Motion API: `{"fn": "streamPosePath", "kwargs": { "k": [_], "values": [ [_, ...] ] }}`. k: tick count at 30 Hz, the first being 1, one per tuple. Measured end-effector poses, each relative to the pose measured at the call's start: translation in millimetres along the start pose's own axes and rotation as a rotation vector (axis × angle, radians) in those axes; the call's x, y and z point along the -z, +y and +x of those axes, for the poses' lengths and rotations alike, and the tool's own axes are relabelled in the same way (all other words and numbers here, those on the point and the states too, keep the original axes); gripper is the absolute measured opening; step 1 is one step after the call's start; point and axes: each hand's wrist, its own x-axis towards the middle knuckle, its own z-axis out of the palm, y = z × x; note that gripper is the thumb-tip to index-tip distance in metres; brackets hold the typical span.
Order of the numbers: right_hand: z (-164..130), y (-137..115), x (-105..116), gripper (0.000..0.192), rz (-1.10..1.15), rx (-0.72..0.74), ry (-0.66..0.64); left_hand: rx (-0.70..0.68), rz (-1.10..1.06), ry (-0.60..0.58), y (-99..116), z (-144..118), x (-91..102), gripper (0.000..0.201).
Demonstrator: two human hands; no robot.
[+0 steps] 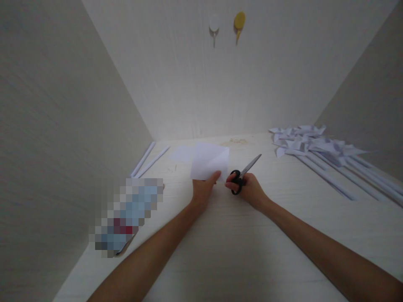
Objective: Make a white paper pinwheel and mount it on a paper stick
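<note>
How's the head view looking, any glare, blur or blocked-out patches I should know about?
Head view: soft, even light, no hard glare; the white paper in the left hand nearly blends into the pale table; the scissors in the right hand read clearly; a pixelated patch hides something at left; wide-angle lens splays the walls.

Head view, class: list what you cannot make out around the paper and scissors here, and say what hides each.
- Paper: its near edge is behind the left hand.
- Scissors: the handles are partly covered by the right hand; whether the blades touch the paper is unclear.
- Object at left: pixelated, unreadable.
- Pinwheels: their sticks run off the right edge.
</note>
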Motion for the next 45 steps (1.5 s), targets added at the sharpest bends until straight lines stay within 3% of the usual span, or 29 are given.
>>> {"fn": "streamPosePath", "kwargs": {
  "k": [20,41,45],
  "values": [
    [1.4,3.9,0.5,0.024,-0.009,-0.028,0.072,-0.017,0.007,-0.076,1.6,-2.7,-1.5,0.018],
    [3.6,8.4,1.5,0.029,-0.001,0.017,0.025,0.03,0.048,-0.176,1.0,-5.7,-4.3,0.017],
    [5.5,9.1,4.9,0.028,-0.005,-0.019,0.003,0.051,0.012,-0.138,-4.1,-1.7,-2.9,0.017]
  ]
}}
